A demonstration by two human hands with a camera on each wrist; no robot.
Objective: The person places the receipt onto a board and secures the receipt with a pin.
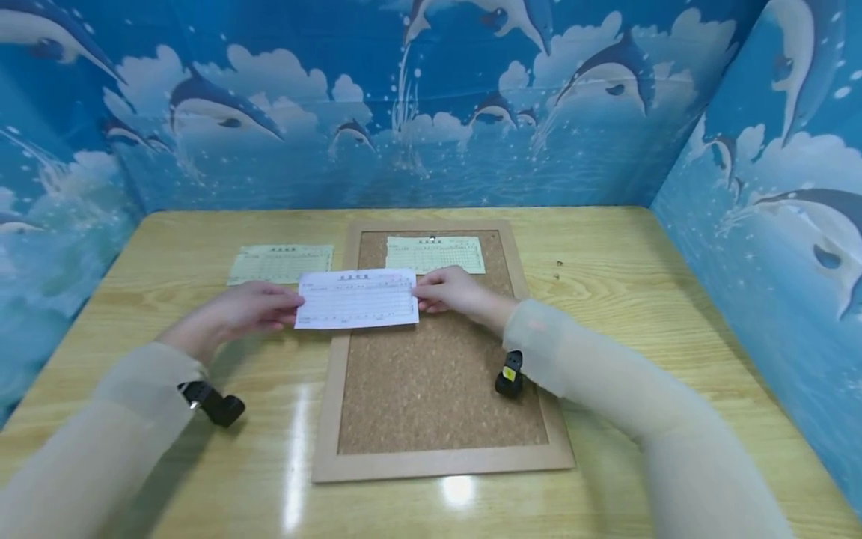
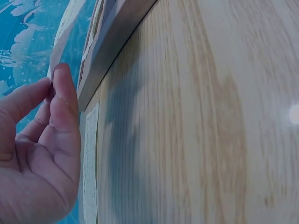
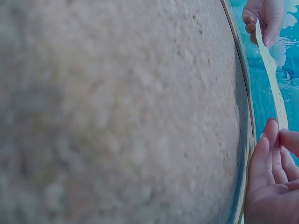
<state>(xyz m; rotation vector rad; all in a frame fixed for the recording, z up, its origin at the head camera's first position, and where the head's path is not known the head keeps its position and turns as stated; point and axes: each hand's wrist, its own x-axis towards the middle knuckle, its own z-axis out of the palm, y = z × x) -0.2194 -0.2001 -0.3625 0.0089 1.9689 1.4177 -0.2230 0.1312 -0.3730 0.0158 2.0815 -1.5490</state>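
Both hands hold a white printed form [image 1: 358,299] stretched between them above the cork board [image 1: 438,389]. My left hand [image 1: 252,308] pinches its left edge between thumb and fingers; the left wrist view shows that hand [image 2: 44,140] with the paper [image 2: 65,35] rising from the fingertips. On the right edge, my right hand [image 1: 461,293] pinches the sheet the same way, and the right wrist view shows the paper [image 3: 271,79] nearly edge-on between the two hands. Behind the right hand, a pale green form [image 1: 434,254] lies on the board's upper part, with a small pin [image 1: 432,238] at its top edge.
Another pale green form [image 1: 281,263] lies on the wooden table [image 1: 269,434], left of the board. Two small pins [image 1: 558,263] lie right of the board. Dolphin-printed cloth [image 1: 377,172] walls the table's back and sides. The board has a raised wooden frame [image 1: 444,464].
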